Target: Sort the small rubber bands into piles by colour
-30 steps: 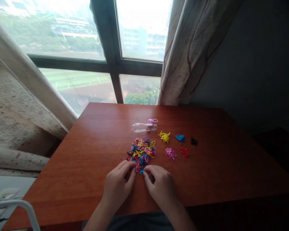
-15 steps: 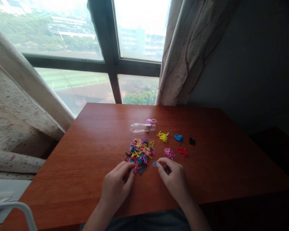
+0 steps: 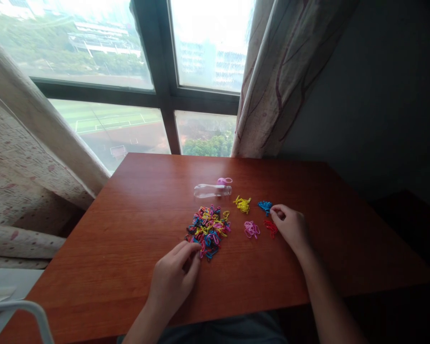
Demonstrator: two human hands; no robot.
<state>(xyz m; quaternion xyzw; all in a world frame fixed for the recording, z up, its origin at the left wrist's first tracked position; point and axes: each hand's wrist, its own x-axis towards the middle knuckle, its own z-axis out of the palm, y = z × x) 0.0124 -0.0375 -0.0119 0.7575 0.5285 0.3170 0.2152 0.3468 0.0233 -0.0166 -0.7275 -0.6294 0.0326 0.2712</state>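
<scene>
A heap of small mixed-colour loops that look like rubber bands (image 3: 209, 225) lies mid-table. At its near left edge rests my left hand (image 3: 175, 267), thumb and forefinger curled together against the loops; what they pinch is hidden. My right hand (image 3: 290, 227) reaches to the small pile of blue rubber bands (image 3: 264, 206), its fingertips closed at the right edge. A blue band at those fingertips blends into the pile. Just below are red rubber bands (image 3: 270, 228), partly beside my right hand. Pink rubber bands (image 3: 251, 230) and yellow rubber bands (image 3: 242, 204) form separate piles further left.
A clear bottle (image 3: 212, 191) lies on its side behind the heap, with a pink looped cap (image 3: 224, 181) behind it. The wooden table (image 3: 136, 210) meets the window, with curtains (image 3: 272, 81) on both sides. A white curved bar (image 3: 25, 306) stands at the lower left.
My right hand has moved right and away from me, carrying a blue rubber band from beside the heap to the blue pile. It now hides the black pile. My left hand has stayed put.
</scene>
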